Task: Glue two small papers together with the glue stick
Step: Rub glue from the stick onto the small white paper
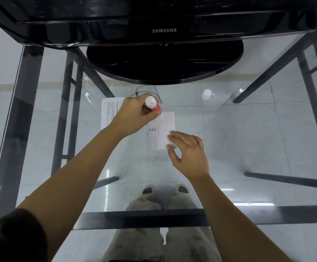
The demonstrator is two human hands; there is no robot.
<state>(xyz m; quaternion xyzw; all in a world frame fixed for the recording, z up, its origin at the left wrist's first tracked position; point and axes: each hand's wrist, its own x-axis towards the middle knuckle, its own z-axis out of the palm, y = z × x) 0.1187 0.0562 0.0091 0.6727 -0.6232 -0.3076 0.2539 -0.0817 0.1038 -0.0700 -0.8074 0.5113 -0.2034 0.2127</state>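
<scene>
A small white paper with faint blue marks lies flat on the glass table. My left hand is closed around a red glue stick with a white end, tilted so its lower end sits at the paper's upper left corner. My right hand rests with spread fingertips on the paper's lower right corner and holds nothing. A second white paper with printed text lies to the left, mostly covered by my left hand and wrist.
A black Samsung monitor on a round black base stands just behind the papers. A thin black cord loops near the base. A small white cap lies at the right. The glass table top has dark metal legs beneath.
</scene>
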